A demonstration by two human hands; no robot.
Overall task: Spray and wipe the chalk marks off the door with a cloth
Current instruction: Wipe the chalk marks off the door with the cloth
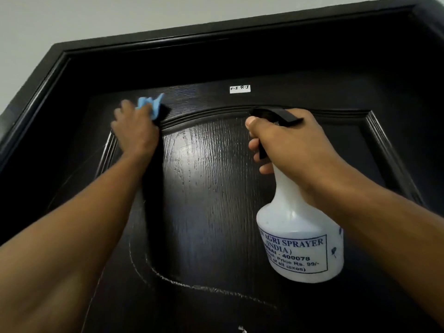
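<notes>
1. The two forearms are filling the lower part of the view, both reaching up toward the dark wood-grain door (pixel 216 188).
2. The right hand (pixel 288 145) is wrapping around the neck of a white spray bottle (pixel 300 236), thumb lying over the black spray head and fingers curling in front of the trigger; the bottle is hanging upright just in front of the raised panel.
3. The left hand (pixel 134 126) is gripping a blue cloth (pixel 150 105) and pressing it against the door at the upper left of the arched moulding. The hands are sitting well apart.
4. The wiping step appears to be in hand: the panel's centre is glistening as if wet, while a curved chalk line (pixel 192 286) is showing pale along the lower panel.
5. Next, the cloth is probably needing to travel down to that line, perhaps after a fresh spray aimed there.
6. A small white label (pixel 239 89) is sitting above the arch; it looks like a tag, not chalk.
</notes>
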